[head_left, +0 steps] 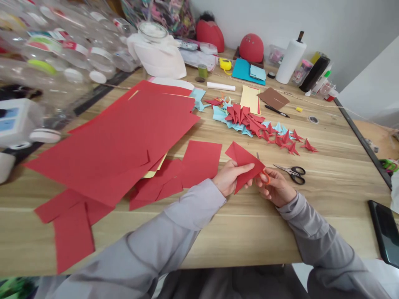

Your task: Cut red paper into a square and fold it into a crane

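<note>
My left hand point(230, 176) pinches a folded piece of red paper point(245, 160), thumb on top and fingers beneath. A pair of scissors with orange handles point(265, 177) is in my right hand point(277, 187). Its blades meet the right corner of the folded paper, one blade tip showing above the edge; how far they are parted I cannot tell. Just right of my right hand, black-handled scissors point(296, 173) lie on the table. Left of my left hand rests a loose red paper piece point(202, 162).
Large red sheets point(124, 137) and cut strips cover the table's left. Folded red and blue paper figures point(264, 126) lie beyond my hands. Plastic bottles point(75, 54) crowd the far left. A phone point(383, 232) sits at the right edge, and a white roll point(291, 61) stands behind.
</note>
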`<state>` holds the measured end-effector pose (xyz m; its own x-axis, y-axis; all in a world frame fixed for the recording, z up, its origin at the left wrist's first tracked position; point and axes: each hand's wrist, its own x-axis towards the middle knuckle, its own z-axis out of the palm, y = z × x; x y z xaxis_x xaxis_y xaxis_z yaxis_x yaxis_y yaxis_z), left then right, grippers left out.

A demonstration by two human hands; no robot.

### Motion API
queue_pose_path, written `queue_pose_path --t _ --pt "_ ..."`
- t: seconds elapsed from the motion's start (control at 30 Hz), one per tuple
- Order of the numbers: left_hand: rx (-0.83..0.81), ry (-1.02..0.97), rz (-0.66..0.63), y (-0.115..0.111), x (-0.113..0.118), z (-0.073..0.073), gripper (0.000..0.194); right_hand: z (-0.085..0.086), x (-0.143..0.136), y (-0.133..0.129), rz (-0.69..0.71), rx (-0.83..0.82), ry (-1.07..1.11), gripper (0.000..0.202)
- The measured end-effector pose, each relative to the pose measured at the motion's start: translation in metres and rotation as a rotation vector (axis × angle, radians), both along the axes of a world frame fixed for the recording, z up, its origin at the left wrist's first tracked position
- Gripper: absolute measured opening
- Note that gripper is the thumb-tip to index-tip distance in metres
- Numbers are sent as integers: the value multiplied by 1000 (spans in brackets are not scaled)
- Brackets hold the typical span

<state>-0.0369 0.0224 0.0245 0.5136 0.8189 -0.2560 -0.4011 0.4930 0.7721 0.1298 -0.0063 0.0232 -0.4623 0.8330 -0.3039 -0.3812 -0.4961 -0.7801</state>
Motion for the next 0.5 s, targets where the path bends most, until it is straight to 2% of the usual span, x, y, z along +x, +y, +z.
queue_pose_path --t 0.07,0.17,0.5 --pt "-24 -14 61 2 -2 -2 28 1 3 0 -11 -4 63 29" --pt "-89 -33 105 5 -4 -2 28 3 7 -2 49 -57 163 33" --pt "-125 -1 130 6 -4 1 27 -1 1 -15 329 -45 337 43"
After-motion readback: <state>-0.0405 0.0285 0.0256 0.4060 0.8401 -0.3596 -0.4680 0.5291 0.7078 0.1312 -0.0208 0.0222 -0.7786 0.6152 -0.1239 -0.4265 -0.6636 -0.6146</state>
